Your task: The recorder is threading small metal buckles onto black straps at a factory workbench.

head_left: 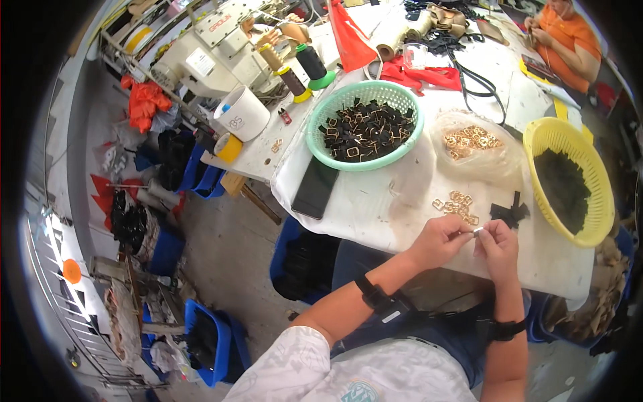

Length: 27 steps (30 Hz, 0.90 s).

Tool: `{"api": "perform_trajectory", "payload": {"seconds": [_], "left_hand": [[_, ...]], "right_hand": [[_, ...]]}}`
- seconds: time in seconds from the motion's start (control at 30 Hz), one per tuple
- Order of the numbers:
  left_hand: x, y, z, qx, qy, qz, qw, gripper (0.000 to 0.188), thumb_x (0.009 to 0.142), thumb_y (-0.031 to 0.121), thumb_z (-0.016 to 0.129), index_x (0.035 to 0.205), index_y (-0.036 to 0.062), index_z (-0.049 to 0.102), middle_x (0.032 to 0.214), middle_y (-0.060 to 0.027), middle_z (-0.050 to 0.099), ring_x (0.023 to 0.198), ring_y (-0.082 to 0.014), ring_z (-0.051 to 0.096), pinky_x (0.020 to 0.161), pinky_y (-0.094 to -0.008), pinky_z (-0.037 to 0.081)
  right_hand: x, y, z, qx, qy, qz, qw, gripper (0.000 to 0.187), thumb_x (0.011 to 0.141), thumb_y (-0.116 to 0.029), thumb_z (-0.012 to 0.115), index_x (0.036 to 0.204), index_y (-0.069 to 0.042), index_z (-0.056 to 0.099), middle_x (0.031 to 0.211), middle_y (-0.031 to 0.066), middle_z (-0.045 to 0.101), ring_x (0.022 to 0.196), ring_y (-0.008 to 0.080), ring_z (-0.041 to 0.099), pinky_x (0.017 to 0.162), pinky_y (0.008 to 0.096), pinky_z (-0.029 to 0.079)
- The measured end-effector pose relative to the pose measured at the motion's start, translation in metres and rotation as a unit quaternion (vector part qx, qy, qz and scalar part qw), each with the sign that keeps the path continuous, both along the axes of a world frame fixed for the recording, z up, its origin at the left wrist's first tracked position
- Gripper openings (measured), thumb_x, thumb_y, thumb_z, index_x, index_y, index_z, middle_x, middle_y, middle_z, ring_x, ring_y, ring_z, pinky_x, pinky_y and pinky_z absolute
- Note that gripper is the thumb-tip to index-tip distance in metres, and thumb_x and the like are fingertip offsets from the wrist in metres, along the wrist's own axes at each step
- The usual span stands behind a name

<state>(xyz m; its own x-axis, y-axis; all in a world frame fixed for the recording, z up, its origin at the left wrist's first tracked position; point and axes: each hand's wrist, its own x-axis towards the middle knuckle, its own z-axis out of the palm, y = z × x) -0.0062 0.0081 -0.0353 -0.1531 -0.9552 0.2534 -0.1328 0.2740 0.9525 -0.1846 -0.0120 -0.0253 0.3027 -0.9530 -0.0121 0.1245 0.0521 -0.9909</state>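
Note:
My left hand point(441, 242) and my right hand point(499, 249) meet at the table's front edge. Both are closed in a pinch on a small shiny piece point(477, 232), mostly covered by the fingertips; its exact kind I cannot make out. Just beyond my left fingers lies a loose pile of gold-coloured buckles point(457, 205). Short black fabric strips point(510, 212) rest beside my right hand. Farther back, a clear plastic bag point(447, 155) holds more gold buckles. A green basket point(312, 137) contains buckles with black strips attached, and a yellow basket point(606, 184) holds black strips.
A dark phone point(315, 189) lies left of the green basket. Thread cones point(312, 61), a white container point(242, 114) and a sewing machine point(201, 57) stand at the back left. Blue bins point(284, 258) sit below the table. A person in orange point(569, 47) works at the far right.

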Motion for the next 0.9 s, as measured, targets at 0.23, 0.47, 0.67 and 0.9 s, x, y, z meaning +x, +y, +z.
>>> {"api": "perform_trajectory", "payload": {"seconds": [0.23, 0.47, 0.67, 0.9], "left_hand": [[-0.005, -0.004, 0.019, 0.083, 0.045, -0.031, 0.995, 0.009, 0.088, 0.006, 0.063, 0.093, -0.0001, 0.064, 0.077, -0.0031, 0.061, 0.059, -0.0059, 0.055, 0.053, -0.0210, 0.044], [0.008, -0.011, 0.044, 0.102, -0.023, -0.005, 0.994, 0.012, 0.092, 0.011, 0.058, 0.095, -0.0002, 0.061, 0.075, -0.0058, 0.063, 0.061, -0.0112, 0.062, 0.053, -0.0247, 0.050], [0.144, -0.069, 0.126, -0.046, 0.006, 0.268, 0.962, 0.008, 0.088, 0.008, 0.060, 0.088, 0.0008, 0.065, 0.074, -0.0061, 0.066, 0.060, -0.0093, 0.061, 0.053, -0.0222, 0.050], [0.215, -0.102, 0.102, -0.004, -0.414, 0.385, 0.825, 0.021, 0.082, 0.023, 0.067, 0.091, 0.0044, 0.073, 0.081, -0.0138, 0.071, 0.073, -0.0259, 0.068, 0.068, -0.0330, 0.053]], "right_hand": [[0.004, 0.005, -0.008, -0.071, 0.055, -0.036, 0.995, 0.007, 0.092, -0.005, 0.056, 0.086, 0.000, 0.055, 0.068, 0.0013, 0.054, 0.056, 0.0065, 0.050, 0.051, 0.0203, 0.041], [0.003, 0.003, 0.003, -0.046, 0.021, -0.047, 0.998, 0.011, 0.090, -0.008, 0.061, 0.085, -0.002, 0.054, 0.066, 0.0017, 0.055, 0.052, 0.0069, 0.050, 0.047, 0.0204, 0.040], [0.003, 0.000, -0.002, -0.015, -0.011, -0.031, 0.999, 0.012, 0.090, -0.009, 0.062, 0.085, -0.003, 0.052, 0.066, 0.0012, 0.054, 0.051, 0.0073, 0.050, 0.047, 0.0208, 0.040], [0.002, -0.001, 0.000, -0.023, -0.011, -0.026, 0.999, 0.012, 0.090, -0.008, 0.061, 0.084, -0.003, 0.053, 0.066, 0.0011, 0.054, 0.051, 0.0073, 0.049, 0.046, 0.0209, 0.040]]}}
